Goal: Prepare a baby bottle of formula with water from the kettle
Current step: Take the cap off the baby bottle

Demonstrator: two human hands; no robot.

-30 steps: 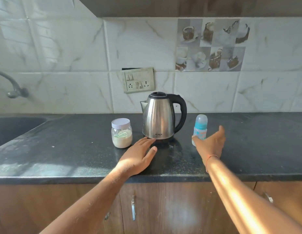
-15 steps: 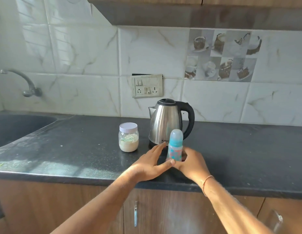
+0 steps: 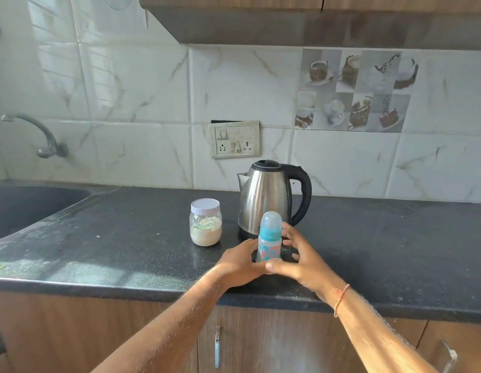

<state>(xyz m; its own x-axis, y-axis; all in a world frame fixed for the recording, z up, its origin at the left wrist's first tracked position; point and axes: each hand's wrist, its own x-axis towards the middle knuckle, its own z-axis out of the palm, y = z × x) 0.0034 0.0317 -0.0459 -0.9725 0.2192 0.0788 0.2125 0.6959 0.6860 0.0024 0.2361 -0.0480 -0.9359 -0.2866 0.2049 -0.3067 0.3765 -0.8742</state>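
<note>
A small baby bottle (image 3: 269, 239) with a clear cap, blue collar and patterned body stands upright on the black counter (image 3: 126, 249), in front of the steel kettle (image 3: 266, 200). My left hand (image 3: 240, 262) holds the bottle's lower body from the left. My right hand (image 3: 301, 258) wraps around it from the right, thumb in front and fingers behind. A clear jar (image 3: 206, 222) with a white lid, holding pale formula powder and a green scoop, sits left of the kettle.
A dark sink (image 3: 24, 208) with a wall tap (image 3: 40, 135) lies at the far left. A switch and socket plate (image 3: 234, 140) is on the tiled wall behind the kettle. Wooden cupboard doors run below the counter edge.
My right hand has brought the bottle from the kettle's right side to the front of the kettle and set it upright. My left hand has closed in on the bottle. The view shifted.
</note>
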